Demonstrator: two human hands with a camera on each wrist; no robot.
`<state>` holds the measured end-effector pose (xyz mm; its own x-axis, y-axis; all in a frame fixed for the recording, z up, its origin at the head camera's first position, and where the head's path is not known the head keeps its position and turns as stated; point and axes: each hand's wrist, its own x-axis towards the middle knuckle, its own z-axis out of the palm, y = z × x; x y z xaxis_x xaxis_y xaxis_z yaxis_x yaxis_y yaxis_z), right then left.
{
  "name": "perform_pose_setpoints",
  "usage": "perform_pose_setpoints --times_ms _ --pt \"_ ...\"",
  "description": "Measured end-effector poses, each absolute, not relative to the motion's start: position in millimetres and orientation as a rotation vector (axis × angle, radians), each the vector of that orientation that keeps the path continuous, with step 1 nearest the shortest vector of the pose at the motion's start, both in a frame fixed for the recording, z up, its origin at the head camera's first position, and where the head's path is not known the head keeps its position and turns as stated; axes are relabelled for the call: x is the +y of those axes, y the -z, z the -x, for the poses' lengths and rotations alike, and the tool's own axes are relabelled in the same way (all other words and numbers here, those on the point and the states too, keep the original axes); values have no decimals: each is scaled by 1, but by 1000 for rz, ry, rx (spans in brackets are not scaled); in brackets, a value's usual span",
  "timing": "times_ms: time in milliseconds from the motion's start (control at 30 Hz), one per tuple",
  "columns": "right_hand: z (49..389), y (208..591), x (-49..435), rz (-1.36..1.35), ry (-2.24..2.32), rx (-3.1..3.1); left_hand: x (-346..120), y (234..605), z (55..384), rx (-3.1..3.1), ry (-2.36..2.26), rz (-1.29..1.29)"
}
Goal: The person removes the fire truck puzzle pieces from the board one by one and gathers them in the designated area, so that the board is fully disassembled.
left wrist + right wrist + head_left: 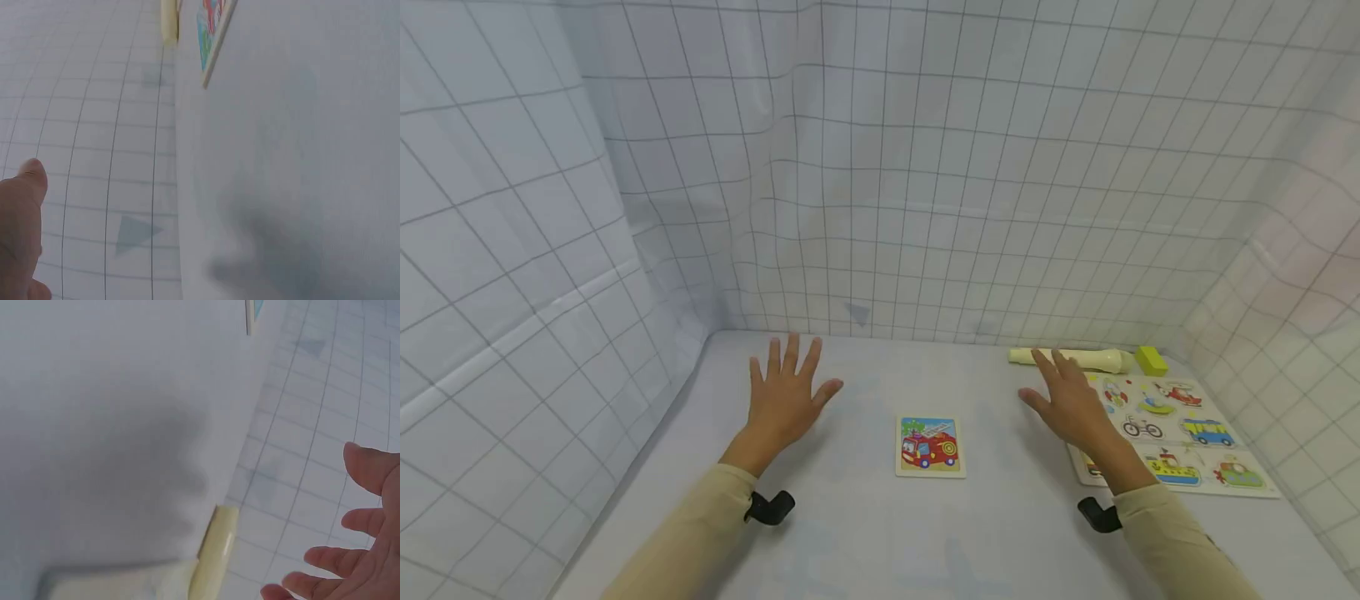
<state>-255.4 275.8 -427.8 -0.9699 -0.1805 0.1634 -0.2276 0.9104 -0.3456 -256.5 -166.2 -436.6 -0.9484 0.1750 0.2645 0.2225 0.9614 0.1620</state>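
Note:
My left hand (pixel 785 402) hovers over the left part of the table, fingers spread and holding nothing. On the other side my right hand (pixel 1072 408) is held above the table with its fingers extended, also holding nothing. Between the hands lies a small square picture puzzle (pixel 930 447) with a red fire truck on it. A larger board with vehicle pictures (pixel 1213 454) lies at the right, partly hidden by my right hand and forearm. Behind that hand is a pale yellow stick-like object (pixel 1101 360), thicker at its right end; the right wrist view shows its narrow end (pixel 215 550).
A small yellow block (pixel 1151 361) sits at the far right, beside the thick end of the pale yellow object. White grid-patterned curtains (pixel 917 208) enclose the white table (pixel 865 533) at the back and both sides.

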Motion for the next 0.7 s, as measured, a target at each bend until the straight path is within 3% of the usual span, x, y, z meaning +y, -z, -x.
perform_pose_setpoints --times_ms 200,367,700 --pt "259 449 248 -274 -1284 -2971 -130 449 240 -2961 462 425" --pt "259 466 224 -107 -1751 -2962 -94 459 229 -3032 424 685" --pt "250 480 197 -61 -1997 -2924 -49 473 218 -3130 386 1057"
